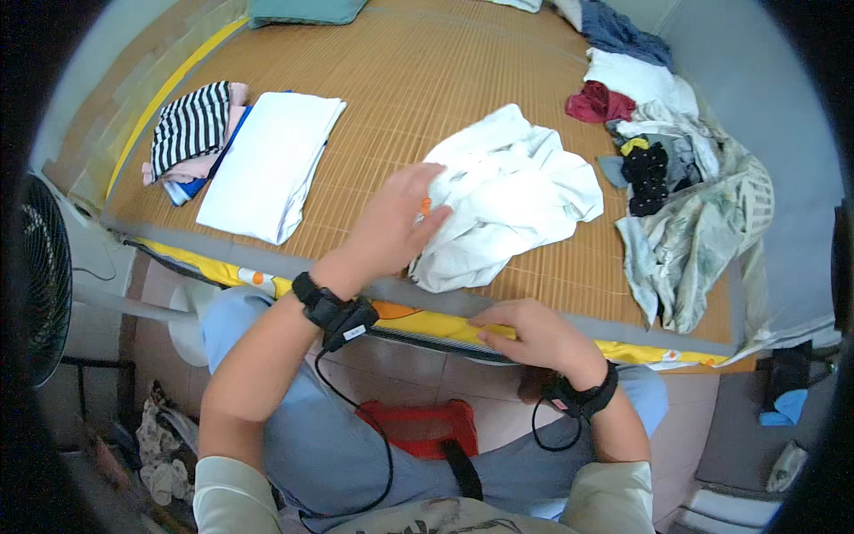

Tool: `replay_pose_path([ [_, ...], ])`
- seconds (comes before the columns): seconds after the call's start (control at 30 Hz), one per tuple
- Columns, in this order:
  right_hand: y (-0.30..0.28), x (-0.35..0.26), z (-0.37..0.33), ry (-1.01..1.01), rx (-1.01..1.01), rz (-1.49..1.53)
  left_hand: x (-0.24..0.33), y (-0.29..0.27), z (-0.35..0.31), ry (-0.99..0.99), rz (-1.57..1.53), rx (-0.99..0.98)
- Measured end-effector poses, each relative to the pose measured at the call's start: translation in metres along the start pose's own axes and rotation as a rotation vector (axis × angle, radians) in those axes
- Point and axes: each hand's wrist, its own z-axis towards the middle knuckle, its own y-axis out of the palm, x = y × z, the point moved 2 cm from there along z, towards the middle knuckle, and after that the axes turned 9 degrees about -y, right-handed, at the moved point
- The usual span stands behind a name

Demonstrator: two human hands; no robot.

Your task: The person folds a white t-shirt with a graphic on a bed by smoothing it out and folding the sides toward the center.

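A crumpled white cloth garment [525, 191] lies in a loose heap on the woven mat, at the middle. My left hand [398, 218] is at the heap's left side, fingers stretched and thumb apart, seemingly just over or against its edge. A small orange spot shows between its thumb and fingers; I cannot make out what it is. Below the heap, my right hand [538, 334] hovers by the mat's yellow front edge, its fingers loosely extended and holding nothing. Both wrists wear black bands with cables.
Left on the bamboo mat [374, 107] are a folded white stack [271, 165] and folded striped clothing [191, 129]. Along the right side lie a rumpled pale green garment [698, 245], a dark red cloth [600, 102] and other clothes. A fan [44, 276] stands at far left.
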Motion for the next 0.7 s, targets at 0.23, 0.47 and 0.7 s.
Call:
replay_pose_path([
  [0.23,-0.018,0.04,-0.012,0.25,0.503,0.04,-0.017,0.046,-0.02,0.105,0.098,-0.269],
  [0.47,-0.018,0.08,-0.014,0.554,0.846,0.717,0.031,0.048,-0.043,0.286,-0.382,-0.482],
  [0.7,-0.03,0.071,-0.027,0.558,0.878,0.258,0.036,0.039,-0.04,0.198,-0.499,-0.647],
])
